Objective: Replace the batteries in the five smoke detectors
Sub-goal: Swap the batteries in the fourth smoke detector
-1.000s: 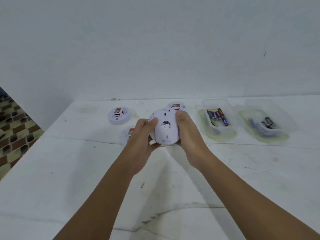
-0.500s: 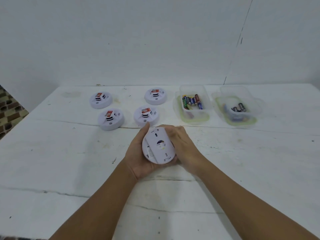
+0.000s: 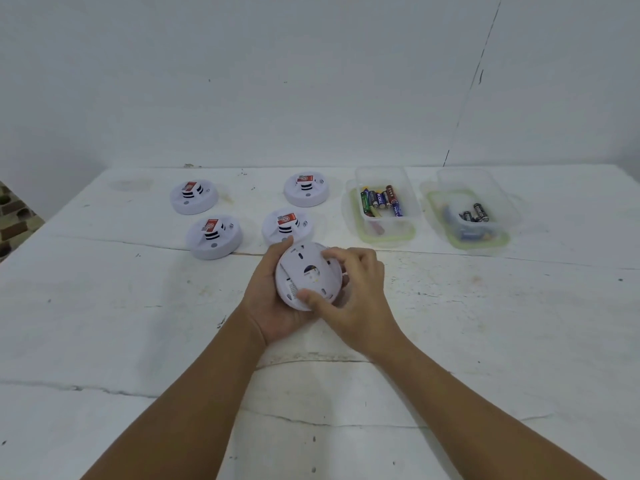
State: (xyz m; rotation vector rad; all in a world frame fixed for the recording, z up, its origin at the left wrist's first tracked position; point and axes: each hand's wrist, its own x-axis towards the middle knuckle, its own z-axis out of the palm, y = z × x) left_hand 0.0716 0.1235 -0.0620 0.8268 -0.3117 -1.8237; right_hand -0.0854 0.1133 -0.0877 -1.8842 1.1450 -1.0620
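Note:
A round white smoke detector (image 3: 306,271) is held above the middle of the table with its back plate facing me. My left hand (image 3: 268,303) cups it from below and the left. My right hand (image 3: 356,299) grips its right rim, thumb on the lower edge and fingers over the top. Several other white detectors with red labels lie face up behind: two on the left (image 3: 194,197) (image 3: 214,236), one just beyond my hands (image 3: 287,225), one further back (image 3: 306,189). A clear tub (image 3: 412,206) holds several coloured batteries (image 3: 381,199). A second clear tub (image 3: 509,209) holds dark batteries (image 3: 476,213).
The white table (image 3: 485,323) is cracked and scuffed, with a white wall right behind it. Each tub sits on a green-rimmed lid. The table's left edge (image 3: 41,225) drops to a patterned floor.
The detector has come down and toward me in both hands. The view has tilted down, so the other detectors show. My right hand has shifted round the rim, thumb now on the lower edge.

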